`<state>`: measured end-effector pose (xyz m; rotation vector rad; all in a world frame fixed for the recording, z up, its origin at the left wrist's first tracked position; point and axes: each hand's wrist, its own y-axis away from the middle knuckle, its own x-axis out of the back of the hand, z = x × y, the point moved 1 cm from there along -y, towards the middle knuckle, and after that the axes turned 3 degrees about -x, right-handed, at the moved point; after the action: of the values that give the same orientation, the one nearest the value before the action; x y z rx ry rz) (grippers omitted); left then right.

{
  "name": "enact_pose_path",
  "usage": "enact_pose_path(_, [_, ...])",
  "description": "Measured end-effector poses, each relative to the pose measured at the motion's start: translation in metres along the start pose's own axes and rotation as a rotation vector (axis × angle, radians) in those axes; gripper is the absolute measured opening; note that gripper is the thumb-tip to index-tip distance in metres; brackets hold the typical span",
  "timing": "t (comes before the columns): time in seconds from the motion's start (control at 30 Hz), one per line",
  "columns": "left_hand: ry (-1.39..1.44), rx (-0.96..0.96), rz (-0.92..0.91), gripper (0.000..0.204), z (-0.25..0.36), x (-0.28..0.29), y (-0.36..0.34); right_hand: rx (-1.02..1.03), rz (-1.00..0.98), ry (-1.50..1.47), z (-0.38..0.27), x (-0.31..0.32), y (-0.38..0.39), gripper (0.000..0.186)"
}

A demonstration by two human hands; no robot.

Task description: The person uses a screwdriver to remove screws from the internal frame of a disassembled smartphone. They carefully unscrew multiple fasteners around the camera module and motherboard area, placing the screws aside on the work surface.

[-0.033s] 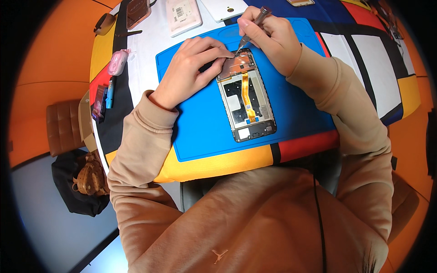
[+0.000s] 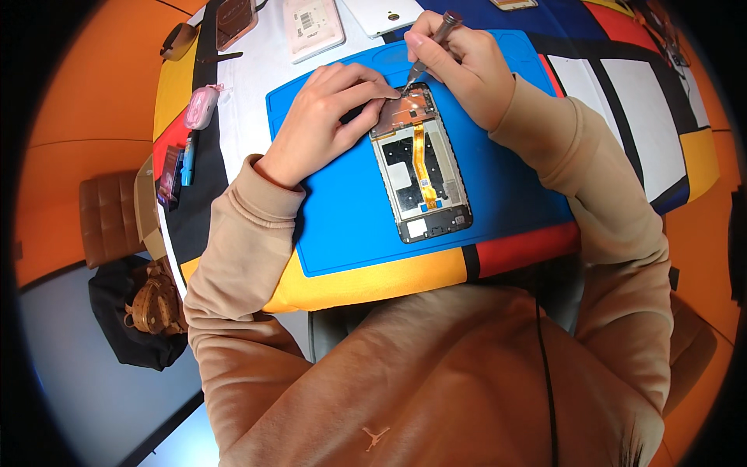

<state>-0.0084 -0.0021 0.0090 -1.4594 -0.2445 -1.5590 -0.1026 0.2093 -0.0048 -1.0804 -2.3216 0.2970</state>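
An opened smartphone [image 2: 394, 175] lies on a blue work mat [image 2: 342, 226], its back off. A copper-coloured plate shows at its far end and a yellow ribbon cable runs down its middle. My right hand [image 2: 475, 74] grips a small screwdriver [image 2: 445, 31] from above, tilted, with its tip down at the phone's far edge. At the phone's upper left corner, my left hand [image 2: 327, 105] has its thumb and forefinger closed against the edge, steadying it. The fingertips partly hide that corner, and whatever is right under the tip is too small to make out.
Beyond the mat lie a white phone [image 2: 381, 14], a pale flat case with a label [image 2: 313, 27] and a brownish phone [image 2: 236, 22]. To the left are a pink earbud case [image 2: 202, 107], a blue tube [image 2: 187, 159] and a dark box [image 2: 170, 175]. Cables [image 2: 665, 39] lie far right.
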Motion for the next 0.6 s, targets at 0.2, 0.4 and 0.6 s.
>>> enact_pose_path(0.2, [-0.026, -0.063, 0.009, 0.019, -0.001, 0.001, 0.0, 0.005, 0.01, 0.122, -0.005, -0.006, 0.003, 0.03])
enact_pose_path(0.4, [-0.08, -0.096, -0.012, 0.023, 0.0, 0.002, 0.0, 0.037, -0.009, 0.226, -0.013, -0.006, 0.001, 0.032])
enact_pose_path(0.6, [-0.072, -0.1, -0.019, 0.025, 0.001, 0.004, -0.001, 0.085, 0.05, 0.187, -0.011, -0.008, 0.003, 0.032])
